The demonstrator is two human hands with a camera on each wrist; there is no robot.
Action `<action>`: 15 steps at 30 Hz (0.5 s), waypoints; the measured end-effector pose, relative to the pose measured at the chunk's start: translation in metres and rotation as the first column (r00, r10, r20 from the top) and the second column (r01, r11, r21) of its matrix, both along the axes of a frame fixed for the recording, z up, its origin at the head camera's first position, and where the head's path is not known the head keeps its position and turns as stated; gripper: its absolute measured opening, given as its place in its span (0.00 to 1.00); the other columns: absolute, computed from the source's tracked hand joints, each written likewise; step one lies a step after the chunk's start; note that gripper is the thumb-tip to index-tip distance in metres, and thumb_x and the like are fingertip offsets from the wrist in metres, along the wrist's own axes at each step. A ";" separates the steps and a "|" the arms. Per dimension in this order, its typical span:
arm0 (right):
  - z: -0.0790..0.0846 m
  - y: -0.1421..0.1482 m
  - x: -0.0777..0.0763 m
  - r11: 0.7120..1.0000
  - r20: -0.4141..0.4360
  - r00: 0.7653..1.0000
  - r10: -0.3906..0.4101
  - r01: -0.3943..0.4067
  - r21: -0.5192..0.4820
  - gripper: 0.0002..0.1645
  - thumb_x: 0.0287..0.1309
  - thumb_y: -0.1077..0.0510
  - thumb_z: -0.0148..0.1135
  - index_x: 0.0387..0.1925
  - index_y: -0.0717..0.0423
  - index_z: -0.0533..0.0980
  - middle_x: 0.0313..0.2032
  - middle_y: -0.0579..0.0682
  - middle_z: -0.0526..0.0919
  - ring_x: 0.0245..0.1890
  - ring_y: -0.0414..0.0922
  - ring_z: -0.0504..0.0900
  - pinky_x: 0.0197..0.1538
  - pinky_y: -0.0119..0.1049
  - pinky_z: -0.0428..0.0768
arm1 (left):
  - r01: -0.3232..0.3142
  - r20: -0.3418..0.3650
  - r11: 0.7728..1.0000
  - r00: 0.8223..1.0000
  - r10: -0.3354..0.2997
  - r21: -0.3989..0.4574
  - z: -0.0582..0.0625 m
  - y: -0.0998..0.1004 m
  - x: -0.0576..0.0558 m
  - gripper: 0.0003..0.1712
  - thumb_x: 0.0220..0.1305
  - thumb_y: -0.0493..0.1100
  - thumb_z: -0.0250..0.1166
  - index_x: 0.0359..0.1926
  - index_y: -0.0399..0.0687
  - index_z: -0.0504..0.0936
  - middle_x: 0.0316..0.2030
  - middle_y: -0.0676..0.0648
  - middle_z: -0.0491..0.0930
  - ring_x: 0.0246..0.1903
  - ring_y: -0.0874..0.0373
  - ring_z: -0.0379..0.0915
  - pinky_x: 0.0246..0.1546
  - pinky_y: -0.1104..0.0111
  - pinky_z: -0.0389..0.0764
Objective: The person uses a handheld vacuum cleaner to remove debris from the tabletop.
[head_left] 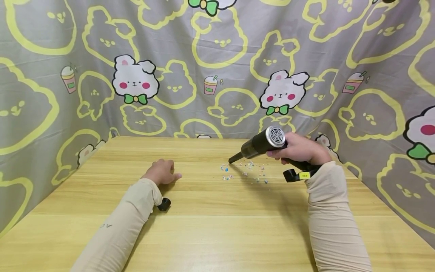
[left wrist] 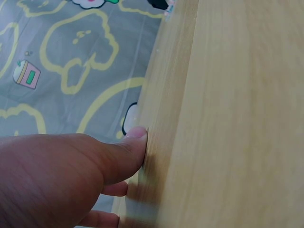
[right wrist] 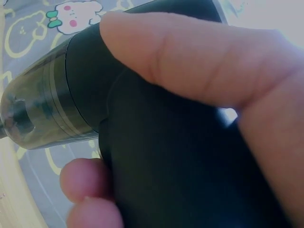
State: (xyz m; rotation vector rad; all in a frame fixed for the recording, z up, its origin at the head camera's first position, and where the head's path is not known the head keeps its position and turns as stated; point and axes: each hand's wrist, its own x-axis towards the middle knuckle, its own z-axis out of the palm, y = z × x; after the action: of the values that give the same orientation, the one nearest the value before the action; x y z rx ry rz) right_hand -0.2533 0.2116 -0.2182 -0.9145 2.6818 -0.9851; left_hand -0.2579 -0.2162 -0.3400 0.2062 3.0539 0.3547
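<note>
My right hand (head_left: 301, 147) grips the handle of a black handheld vacuum cleaner (head_left: 255, 146) with a silver round vent at its rear. Its narrow nozzle (head_left: 235, 157) slants down to the left, the tip at the scattered small colored scraps (head_left: 250, 164). In the right wrist view the thumb lies along the black body, fingertips (right wrist: 85, 179) wrap the handle, and a see-through dust cup (right wrist: 40, 104) sits in front. My left hand (head_left: 161, 172) rests on the table left of the scraps, fingers loosely bent, holding nothing.
The light wooden table (head_left: 217, 226) bears the scraps near its far middle. A grey curtain (head_left: 183, 45) printed with yellow outlines and white bunnies hangs around the back and both sides. Black camera mounts (head_left: 164, 204) sit at both wrists.
</note>
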 end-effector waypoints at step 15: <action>0.001 0.002 0.003 0.999 -0.019 0.999 -0.027 0.027 -0.018 0.18 0.54 0.57 0.68 0.43 0.64 0.75 0.25 0.56 0.79 0.18 0.49 0.78 0.26 0.39 0.80 | -0.001 -0.013 1.000 1.000 0.001 -0.011 0.001 0.001 0.001 0.26 0.62 0.57 0.61 0.43 0.36 0.75 0.43 0.34 0.76 0.44 0.35 0.69 0.46 0.46 0.74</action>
State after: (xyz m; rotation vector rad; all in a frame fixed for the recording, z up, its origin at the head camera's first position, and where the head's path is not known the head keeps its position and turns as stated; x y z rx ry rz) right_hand -0.2506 0.2135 -0.2167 -0.8974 2.7122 -1.0128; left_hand -0.2570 -0.2152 -0.3395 0.2070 3.0677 0.3381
